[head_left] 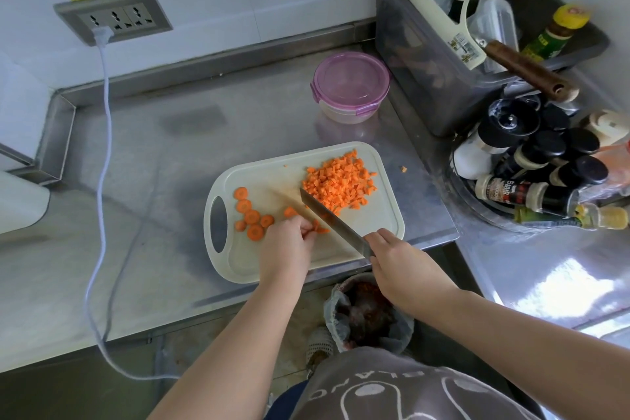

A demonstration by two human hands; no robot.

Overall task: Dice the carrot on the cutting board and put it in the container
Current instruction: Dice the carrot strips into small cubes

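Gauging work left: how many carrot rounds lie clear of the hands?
6 carrot rounds, clustered between the board's handle hole and the left hand; more may hide under that hand.

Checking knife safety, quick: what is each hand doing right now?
Left hand: fingers curled, holding carrot pieces down on the cutting board.
Right hand: closed on the knife handle, blade over the board.

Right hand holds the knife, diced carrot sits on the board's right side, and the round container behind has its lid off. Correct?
No: the head view shows the round container with its purple lid on. The right hand does hold the knife, and the diced carrot sits on the right side of the board.
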